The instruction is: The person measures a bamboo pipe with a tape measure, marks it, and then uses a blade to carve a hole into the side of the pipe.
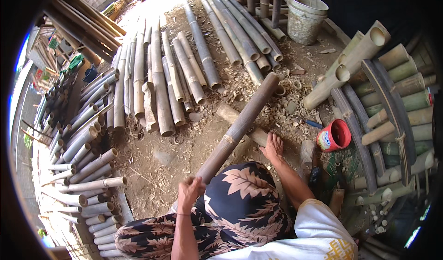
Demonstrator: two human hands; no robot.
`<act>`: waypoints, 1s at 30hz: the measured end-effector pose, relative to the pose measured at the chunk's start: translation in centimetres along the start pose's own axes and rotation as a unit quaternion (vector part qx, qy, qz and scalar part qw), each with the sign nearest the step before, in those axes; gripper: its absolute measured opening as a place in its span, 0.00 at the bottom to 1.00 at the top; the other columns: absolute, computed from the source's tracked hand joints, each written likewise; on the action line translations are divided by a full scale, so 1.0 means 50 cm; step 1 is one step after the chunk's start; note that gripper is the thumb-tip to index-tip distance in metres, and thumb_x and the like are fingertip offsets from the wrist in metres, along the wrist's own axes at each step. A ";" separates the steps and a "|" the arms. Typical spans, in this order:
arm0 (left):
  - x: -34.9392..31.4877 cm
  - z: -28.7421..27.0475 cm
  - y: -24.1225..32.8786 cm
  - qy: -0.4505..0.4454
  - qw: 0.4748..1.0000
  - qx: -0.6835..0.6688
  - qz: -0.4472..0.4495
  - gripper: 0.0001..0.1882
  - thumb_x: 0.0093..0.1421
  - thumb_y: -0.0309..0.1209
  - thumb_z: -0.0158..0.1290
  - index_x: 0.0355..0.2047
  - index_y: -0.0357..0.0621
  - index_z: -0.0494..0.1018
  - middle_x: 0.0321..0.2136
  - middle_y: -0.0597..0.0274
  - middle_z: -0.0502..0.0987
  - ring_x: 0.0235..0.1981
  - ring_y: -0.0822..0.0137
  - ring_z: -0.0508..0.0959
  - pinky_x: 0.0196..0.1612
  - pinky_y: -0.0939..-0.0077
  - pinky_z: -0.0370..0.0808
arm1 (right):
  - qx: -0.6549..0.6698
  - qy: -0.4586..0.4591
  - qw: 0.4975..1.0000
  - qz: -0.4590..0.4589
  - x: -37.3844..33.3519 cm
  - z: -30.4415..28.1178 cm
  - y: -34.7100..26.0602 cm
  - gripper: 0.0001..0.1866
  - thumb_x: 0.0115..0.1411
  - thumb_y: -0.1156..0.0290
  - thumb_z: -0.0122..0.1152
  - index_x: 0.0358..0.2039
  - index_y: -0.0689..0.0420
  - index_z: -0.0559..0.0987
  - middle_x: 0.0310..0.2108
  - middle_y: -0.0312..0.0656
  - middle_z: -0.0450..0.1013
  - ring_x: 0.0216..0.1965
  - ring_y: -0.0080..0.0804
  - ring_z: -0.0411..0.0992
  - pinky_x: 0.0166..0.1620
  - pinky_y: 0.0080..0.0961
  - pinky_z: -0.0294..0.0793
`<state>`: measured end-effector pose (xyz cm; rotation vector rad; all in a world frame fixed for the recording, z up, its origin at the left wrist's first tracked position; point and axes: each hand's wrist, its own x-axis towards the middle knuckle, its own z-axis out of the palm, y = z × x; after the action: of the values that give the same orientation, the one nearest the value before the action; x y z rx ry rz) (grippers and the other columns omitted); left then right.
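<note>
My left hand (188,191) is wrapped round the lower end of a thick, dark brown bamboo pole (242,125). The pole slants up and away to the right, crossing over a paler bamboo piece (228,113) on the dirt. My right hand (272,147) lies at the near end of that paler piece, its fingers stretched out and holding nothing that I can see. Between my arms is my knee, covered in dark leaf-patterned cloth (244,191).
Bamboo poles (159,84) lie in rows ahead, with stacked cut lengths (94,167) along the left. A red tub (334,135), a blue object (314,124) and curved bamboo pieces (353,135) are at right. A dirty white bucket (306,19) stands behind. Shavings (284,105) litter the ground.
</note>
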<state>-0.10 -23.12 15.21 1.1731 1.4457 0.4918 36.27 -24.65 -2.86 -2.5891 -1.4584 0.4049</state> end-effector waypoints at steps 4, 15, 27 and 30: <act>0.059 0.003 0.214 0.047 0.969 -0.036 0.241 0.18 0.64 0.39 0.55 0.44 0.34 0.75 0.32 0.58 0.81 0.32 0.70 0.80 0.40 0.76 0.78 | 0.008 -0.066 0.998 -0.017 0.018 -0.019 0.024 0.43 0.44 0.50 0.75 0.56 0.57 0.65 0.52 0.47 0.67 0.56 0.49 0.62 0.55 0.45 0.64; 0.212 0.092 -0.112 0.003 0.876 0.436 0.204 0.34 0.51 0.47 0.63 0.53 0.40 0.70 0.44 0.44 0.77 0.48 0.47 0.76 0.51 0.57 0.71 | 0.124 0.120 0.984 -0.034 -0.092 -0.130 0.089 0.39 0.47 0.61 0.69 0.59 0.56 0.64 0.57 0.49 0.60 0.58 0.52 0.58 0.60 0.46 0.59; 0.138 0.153 -0.120 -0.029 0.878 0.470 0.086 0.36 0.51 0.46 0.62 0.55 0.40 0.65 0.47 0.45 0.74 0.50 0.46 0.74 0.51 0.54 0.72 | 0.264 -0.022 0.952 0.152 -0.377 -0.111 0.441 0.64 0.36 0.60 0.78 0.69 0.56 0.48 0.65 0.55 0.54 0.66 0.53 0.52 0.67 0.41 0.54; 0.129 0.154 -0.102 -0.030 0.878 0.471 0.078 0.37 0.51 0.45 0.62 0.56 0.40 0.64 0.47 0.45 0.74 0.51 0.45 0.73 0.51 0.54 0.72 | 0.252 -0.062 0.953 0.156 -0.340 -0.123 0.450 0.62 0.36 0.59 0.78 0.69 0.54 0.51 0.64 0.55 0.55 0.66 0.52 0.54 0.66 0.40 0.56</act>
<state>6.00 -22.11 5.76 2.0574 1.5735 -0.2071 48.13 -50.81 0.08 -2.3882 -0.8198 0.8643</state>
